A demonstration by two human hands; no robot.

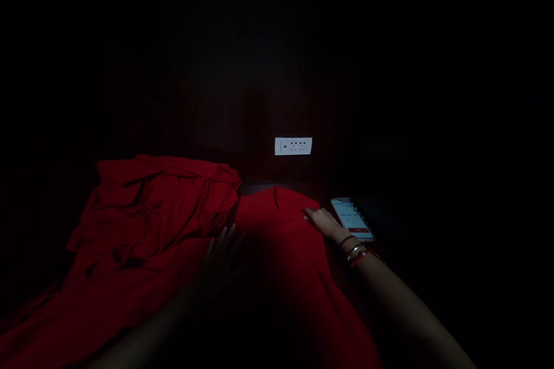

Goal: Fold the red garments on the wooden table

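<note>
Red cloth [277, 216] lies before the wall socket [293, 146], already fairly flat on the right, still heaped and creased on the left. The left hand [221, 262] spreads open over it; whether the right hand [322, 222] pinches its edge, I cannot tell.

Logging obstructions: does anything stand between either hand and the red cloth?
Nothing visible does. The right hand touches the red cloth near its far right corner; the left hand is over it, contact unclear in shadow. The phone lies right of both hands.
</note>
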